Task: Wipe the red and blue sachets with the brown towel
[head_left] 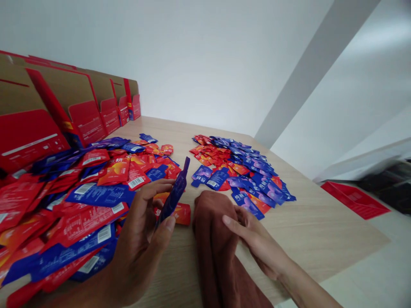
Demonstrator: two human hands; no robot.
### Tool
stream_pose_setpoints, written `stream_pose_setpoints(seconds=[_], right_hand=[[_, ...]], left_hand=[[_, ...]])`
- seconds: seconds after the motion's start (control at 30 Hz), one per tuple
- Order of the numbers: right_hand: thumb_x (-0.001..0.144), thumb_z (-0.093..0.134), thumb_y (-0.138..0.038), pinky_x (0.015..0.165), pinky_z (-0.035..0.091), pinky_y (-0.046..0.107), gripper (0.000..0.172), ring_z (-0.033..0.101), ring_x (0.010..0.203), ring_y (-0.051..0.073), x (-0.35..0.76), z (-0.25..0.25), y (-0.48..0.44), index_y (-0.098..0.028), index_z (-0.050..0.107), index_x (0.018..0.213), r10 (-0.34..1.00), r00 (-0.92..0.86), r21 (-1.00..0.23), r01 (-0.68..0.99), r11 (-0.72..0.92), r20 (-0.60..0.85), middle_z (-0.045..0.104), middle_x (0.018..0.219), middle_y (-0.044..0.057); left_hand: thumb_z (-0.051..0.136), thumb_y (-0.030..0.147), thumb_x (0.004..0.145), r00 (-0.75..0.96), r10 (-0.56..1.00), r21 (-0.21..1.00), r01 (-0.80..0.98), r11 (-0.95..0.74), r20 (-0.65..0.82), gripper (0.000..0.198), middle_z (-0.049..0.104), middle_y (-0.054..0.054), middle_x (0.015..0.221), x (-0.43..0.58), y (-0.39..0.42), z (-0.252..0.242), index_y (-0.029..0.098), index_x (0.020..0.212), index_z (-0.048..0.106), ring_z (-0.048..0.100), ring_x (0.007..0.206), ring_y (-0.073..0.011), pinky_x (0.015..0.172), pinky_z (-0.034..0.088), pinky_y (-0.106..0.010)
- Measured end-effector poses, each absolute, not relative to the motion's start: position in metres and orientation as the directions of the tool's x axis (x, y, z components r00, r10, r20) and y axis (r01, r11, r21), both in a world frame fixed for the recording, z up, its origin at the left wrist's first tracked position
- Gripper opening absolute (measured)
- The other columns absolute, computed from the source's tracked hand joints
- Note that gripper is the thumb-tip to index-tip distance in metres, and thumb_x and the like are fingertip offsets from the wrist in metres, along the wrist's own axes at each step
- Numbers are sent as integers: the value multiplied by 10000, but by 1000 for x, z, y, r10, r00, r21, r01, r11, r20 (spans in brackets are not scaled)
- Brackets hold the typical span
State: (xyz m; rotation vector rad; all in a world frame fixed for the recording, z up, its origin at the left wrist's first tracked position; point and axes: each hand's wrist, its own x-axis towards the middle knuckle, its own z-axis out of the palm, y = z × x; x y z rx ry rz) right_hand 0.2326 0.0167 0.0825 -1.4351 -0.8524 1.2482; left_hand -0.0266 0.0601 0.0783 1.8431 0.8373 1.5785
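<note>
Bench (327, 231) carries large sachet heap (93, 192) left, smaller sachet pile (240, 160) far right. Brown cloth (212, 244) between, right hand (257, 237) pinching its upper fold; looks soft, limp. Left hand (141, 239) pinches blue sachet (173, 196) above bench, fingers one side, thumb other. Should be light, flexible, slightly slick; hold wide body, not narrow neck.

The pale wall (199, 64) is evenly lit by soft, cool light, with a whitish glare spread at the upper right. Dark objects (390, 188) at the right edge are blurred, and the margins are visibly stretched.
</note>
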Motion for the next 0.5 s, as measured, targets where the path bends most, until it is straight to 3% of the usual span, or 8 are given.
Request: stream_pose_setpoints(seconds=[0.13, 0.23, 0.37, 0.5], right_hand=[[731, 980, -663, 1020, 616, 439, 645, 789, 1176, 349, 235, 80, 6, -208, 828, 1162, 955, 46, -956, 8, -294, -293, 854, 1204, 136], [745, 988, -608, 949, 620, 411, 548, 820, 1031, 319, 231, 74, 4, -194, 835, 1070, 949, -47, -948, -51, -314, -311, 871, 1099, 121], [704, 1017, -551, 887, 620, 390, 520, 825, 892, 283, 225, 67, 4, -204, 836, 1046, 952, 34, -926, -243, -288, -305, 876, 996, 90], [687, 1016, -542, 944, 610, 391, 516, 823, 966, 296, 231, 76, 7, -194, 855, 1033, 949, 174, -942, -260, -214, -263, 874, 1012, 97]], left_hand=[[606, 347, 1105, 115, 770, 763, 105, -637, 627, 396, 688, -50, 1440, -23, 62, 77, 414, 1495, 612, 722, 1263, -281, 964, 699, -414], [602, 348, 1108, 128, 771, 763, 119, -636, 623, 396, 694, -54, 1415, -22, 63, 74, 406, 1499, 604, 725, 1252, -278, 943, 694, -402], [597, 378, 1114, 152, 779, 765, 151, -626, 608, 382, 693, -63, 1383, -24, 61, 72, 384, 1496, 597, 724, 1204, -276, 930, 671, -404], [599, 407, 1131, 147, 846, 830, 169, -532, 513, 349, 678, -42, 1393, -26, 58, 75, 371, 1478, 583, 708, 1166, -242, 866, 643, -342]])
